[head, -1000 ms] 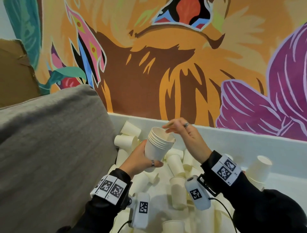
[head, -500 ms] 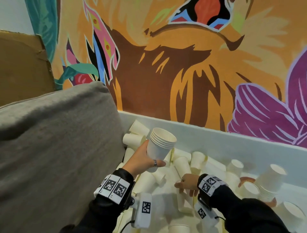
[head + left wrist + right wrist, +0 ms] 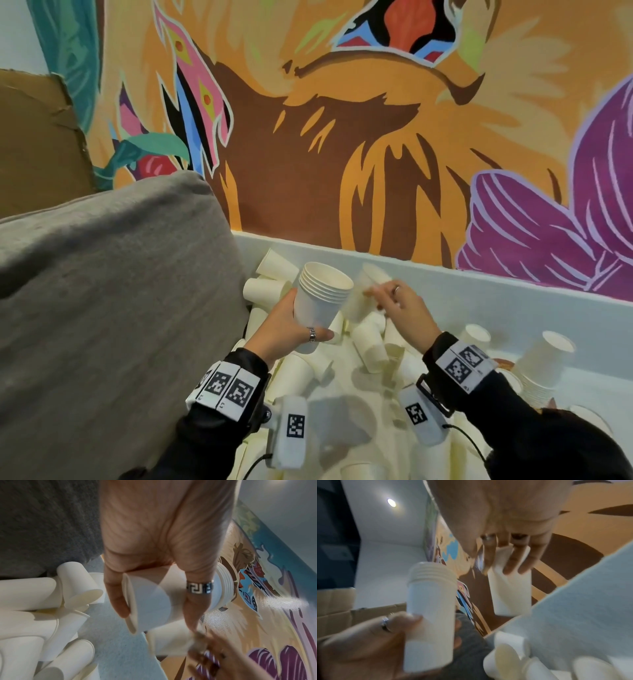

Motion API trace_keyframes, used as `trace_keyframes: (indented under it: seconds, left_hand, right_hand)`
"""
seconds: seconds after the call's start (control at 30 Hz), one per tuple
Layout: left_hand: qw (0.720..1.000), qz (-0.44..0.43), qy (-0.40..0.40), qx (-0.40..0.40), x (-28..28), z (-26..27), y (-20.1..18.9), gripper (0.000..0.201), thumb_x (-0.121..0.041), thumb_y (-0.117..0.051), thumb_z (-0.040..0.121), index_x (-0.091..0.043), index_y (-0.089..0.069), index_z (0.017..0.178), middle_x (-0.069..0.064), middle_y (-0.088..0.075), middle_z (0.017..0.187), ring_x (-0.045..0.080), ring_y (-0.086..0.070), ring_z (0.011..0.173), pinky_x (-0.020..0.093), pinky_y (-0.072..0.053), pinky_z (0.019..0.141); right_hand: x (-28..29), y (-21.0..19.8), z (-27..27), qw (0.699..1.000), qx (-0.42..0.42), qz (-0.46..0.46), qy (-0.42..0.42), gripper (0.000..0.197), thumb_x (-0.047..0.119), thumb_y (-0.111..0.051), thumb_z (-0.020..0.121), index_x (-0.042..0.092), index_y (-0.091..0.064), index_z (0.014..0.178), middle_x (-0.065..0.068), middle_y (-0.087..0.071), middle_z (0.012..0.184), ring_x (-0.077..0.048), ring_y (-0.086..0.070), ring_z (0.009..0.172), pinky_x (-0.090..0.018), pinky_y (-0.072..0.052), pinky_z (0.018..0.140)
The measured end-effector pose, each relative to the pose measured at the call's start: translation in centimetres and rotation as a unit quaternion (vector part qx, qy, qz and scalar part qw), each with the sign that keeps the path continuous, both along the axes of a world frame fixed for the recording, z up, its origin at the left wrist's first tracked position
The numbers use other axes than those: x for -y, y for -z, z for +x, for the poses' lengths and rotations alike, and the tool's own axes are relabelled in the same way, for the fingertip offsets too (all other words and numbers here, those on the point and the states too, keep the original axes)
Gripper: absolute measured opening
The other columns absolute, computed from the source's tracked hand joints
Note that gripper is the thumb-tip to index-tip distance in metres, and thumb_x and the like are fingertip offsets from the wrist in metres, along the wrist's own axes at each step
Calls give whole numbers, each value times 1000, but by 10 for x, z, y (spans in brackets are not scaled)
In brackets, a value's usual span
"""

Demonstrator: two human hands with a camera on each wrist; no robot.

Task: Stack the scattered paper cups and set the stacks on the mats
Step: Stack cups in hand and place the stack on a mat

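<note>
Above a counter littered with loose cups [image 3: 371,346], the left hand [image 3: 284,329] grips a nested stack [image 3: 320,296] around its light, crushable wall, while the right hand [image 3: 402,306] pinches a single cup [image 3: 511,589] just beside its rim.

Left hand [image 3: 286,330] raised, fingers and thumb wrapped round the cup stack [image 3: 322,294] — right hand [image 3: 402,306] just beside it, fingertips pinching a single cup [image 3: 511,586], blurred.

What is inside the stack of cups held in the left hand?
In the head view the top cup of the stack shows only bare wall inside. Its bottom is hidden by the rim. The single cup in the right hand is outside it.
</note>
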State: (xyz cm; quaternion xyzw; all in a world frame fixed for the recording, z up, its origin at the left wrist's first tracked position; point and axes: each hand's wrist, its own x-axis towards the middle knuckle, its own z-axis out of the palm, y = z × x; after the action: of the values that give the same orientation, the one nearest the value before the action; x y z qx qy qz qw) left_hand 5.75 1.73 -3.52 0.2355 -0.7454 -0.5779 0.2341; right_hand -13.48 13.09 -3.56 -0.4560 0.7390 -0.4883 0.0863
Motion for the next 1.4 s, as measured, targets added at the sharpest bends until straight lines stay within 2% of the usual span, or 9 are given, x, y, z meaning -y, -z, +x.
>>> trace_keyframes:
  seconds: [0.23, 0.5, 0.77, 0.97, 1.13, 1.2, 1.27, 1.33, 1.4]
  left_hand:
    - [1000, -13, 3, 11, -6, -4, -3, 65, -12, -83, 66, -22, -48, 120, 5, -61, 112, 21, -60, 101, 38, -53, 86]
    - [999, -17, 35, -6, -20, -7, -11, 63, -5, -81, 66, -20, -49, 118, 2, -61, 111, 21, -59, 103, 36, -52, 85]
    - [998, -29, 46, 8, -28, -10, -6, 64, -22, -84, 61, -27, -49, 115, 0, -61, 110, 19, -59, 101, 42, -53, 89]
    - [998, -24, 51, 9, -31, -9, -1, 62, -14, -82, 68, -24, -47, 119, 0, -60, 111, 17, -58, 101, 34, -52, 86]
    - [999, -14, 49, 5, -31, -8, 5, 60, -14, -81, 69, -23, -48, 119, -1, -60, 110, 15, -58, 100, 29, -51, 82]
    - [999, -10, 50, 4, -31, -7, 7, 60, -13, -81, 69, -23, -48, 119, 0, -61, 110, 16, -59, 100, 30, -52, 83]
    - [999, -8, 51, 5, -30, -5, 9, 60, -14, -81, 70, -22, -48, 120, 0, -61, 111, 16, -59, 100, 30, -52, 83]
    - [999, -3, 50, 2, -28, -3, 10, 61, -14, -81, 70, -22, -48, 120, 1, -61, 111, 16, -59, 101, 31, -51, 84]
    - [999, 7, 46, -5, -26, -1, 10, 61, -12, -81, 69, -21, -48, 119, 2, -61, 111, 17, -59, 101, 30, -51, 81]
  right_hand:
    - [-19, -47, 39, 961, -48, -271, -5, 25, 39, -37, 93, 32, -59, 83, 8, -53, 93, -4, -53, 83, -13, -42, 76]
    - [-24, -40, 58, 972, -130, -165, -106, 56, 64, -24, 91, 29, -52, 58, -2, -58, 72, -21, -49, 75, -39, -38, 75]
    - [-48, -37, 26, 981, 49, -181, -56, 48, 39, -36, 99, 5, -61, 76, -3, -71, 96, -14, -54, 60, -25, -47, 60]
    - [-66, 10, -25, 989, 17, 145, 17, 12, 29, -48, 96, 20, -54, 91, 2, -64, 95, -12, -55, 62, -15, -42, 56]
    - [-64, 53, -28, 887, -52, 455, -60, 31, 34, -50, 94, 16, -53, 118, 0, -57, 122, -9, -53, 61, -16, -40, 50]
    - [-58, 64, -26, 846, -74, 520, -85, 40, 28, -46, 96, 9, -48, 131, -3, -49, 139, -15, -59, 84, -19, -47, 63]
    - [-53, 74, -22, 820, -109, 557, -80, 41, 26, -45, 96, 7, -52, 131, -1, -35, 149, -19, -42, 128, -26, -39, 100]
    - [-49, 84, -20, 809, -129, 569, -66, 46, 22, -50, 94, 2, -47, 134, -6, -42, 145, -21, -33, 137, -31, -28, 112]
    - [-45, 89, -21, 805, -148, 572, -54, 51, 18, -55, 91, 2, -41, 137, -12, -53, 134, -26, -47, 127, -34, -38, 106]
